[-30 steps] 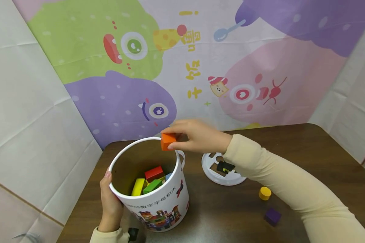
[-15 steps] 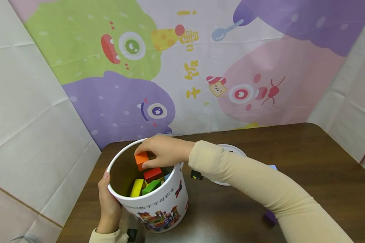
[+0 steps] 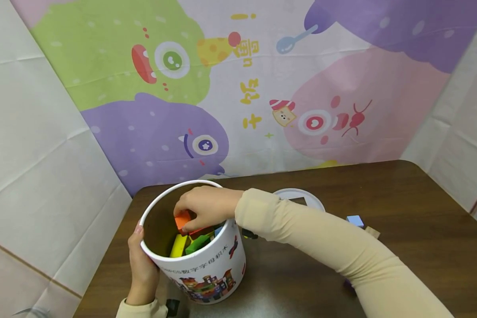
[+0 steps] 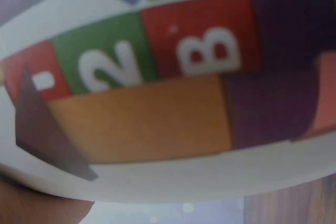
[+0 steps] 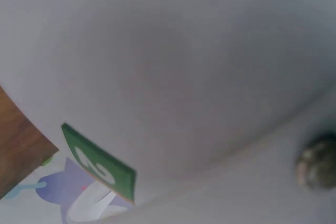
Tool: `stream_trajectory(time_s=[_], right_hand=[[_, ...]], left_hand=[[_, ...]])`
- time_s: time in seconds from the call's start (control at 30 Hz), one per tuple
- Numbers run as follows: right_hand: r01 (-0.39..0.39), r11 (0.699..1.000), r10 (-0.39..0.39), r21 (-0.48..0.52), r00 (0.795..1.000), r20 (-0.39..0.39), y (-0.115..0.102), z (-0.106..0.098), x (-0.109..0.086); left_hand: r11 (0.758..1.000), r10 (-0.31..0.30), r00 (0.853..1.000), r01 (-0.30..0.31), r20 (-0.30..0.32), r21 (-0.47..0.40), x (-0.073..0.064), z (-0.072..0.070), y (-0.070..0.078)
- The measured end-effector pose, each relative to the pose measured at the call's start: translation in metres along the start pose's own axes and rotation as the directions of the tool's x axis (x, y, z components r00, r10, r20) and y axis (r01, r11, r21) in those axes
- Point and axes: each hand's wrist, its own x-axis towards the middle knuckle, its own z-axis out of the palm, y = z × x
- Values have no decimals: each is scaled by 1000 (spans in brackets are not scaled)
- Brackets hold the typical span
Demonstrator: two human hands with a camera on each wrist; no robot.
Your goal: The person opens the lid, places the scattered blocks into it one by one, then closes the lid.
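Note:
A white bucket (image 3: 222, 269) printed with block pictures stands on the table, tilted a little in the head view. My left hand (image 3: 143, 267) holds its left side, thumb up at the rim. Down inside the bucket, my right hand (image 3: 208, 205) pinches an orange block (image 3: 181, 219) between thumb and fingers. Below it lie a yellow block (image 3: 178, 246) and a green block (image 3: 198, 244); a red one is mostly hidden by the hand. The left wrist view shows the bucket's printed wall (image 4: 142, 119) close up, while the right wrist view is mostly blurred white wall (image 5: 157, 77).
Behind the right sleeve lies a white lid (image 3: 317, 201) with cut-out holes, partly hidden. To the right on the table (image 3: 413, 207) are a light blue block (image 3: 355, 221), a wooden block (image 3: 372, 232) and a mostly covered purple block (image 3: 348, 286). A cartoon cloth hangs behind.
My right hand has carried the orange block left from over the bucket's right rim and down inside, close over the other blocks. The left hand keeps its hold on the bucket.

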Motion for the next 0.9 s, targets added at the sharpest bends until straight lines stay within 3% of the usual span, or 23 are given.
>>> stream_trajectory(time_s=[0.3, 0.43, 0.53, 0.6, 0.7, 0.83, 0.9], right_hand=[[6, 998, -2, 61, 997, -73, 2, 0, -6], [40, 981, -17, 191, 993, -119, 4, 0, -11], [75, 949, -28, 305, 988, -155, 5, -2, -20], [118, 939, -53, 322, 978, -203, 5, -3, -30], [208, 937, -116, 280, 943, -312, 5, -2, -49], [322, 934, -212, 157, 851, -480, 8, 1, -86], [335, 936, -229, 112, 817, -530, 11, 4, -108]], left_hand=[[999, -14, 1000, 14, -5, 31, 0, 0, 0], [999, -21, 1000, 21, -9, 44, 0, -1, 0], [999, -14, 1000, 14, -10, 42, 1, -1, -1], [999, -6, 1000, 6, -8, 35, 1, -1, -1], [1000, 3, 1000, -3, -2, 25, 1, 0, -1], [1000, 9, 1000, -9, 9, 24, 0, 0, -1], [1000, 9, 1000, -9, 9, 22, 0, 0, -1]])
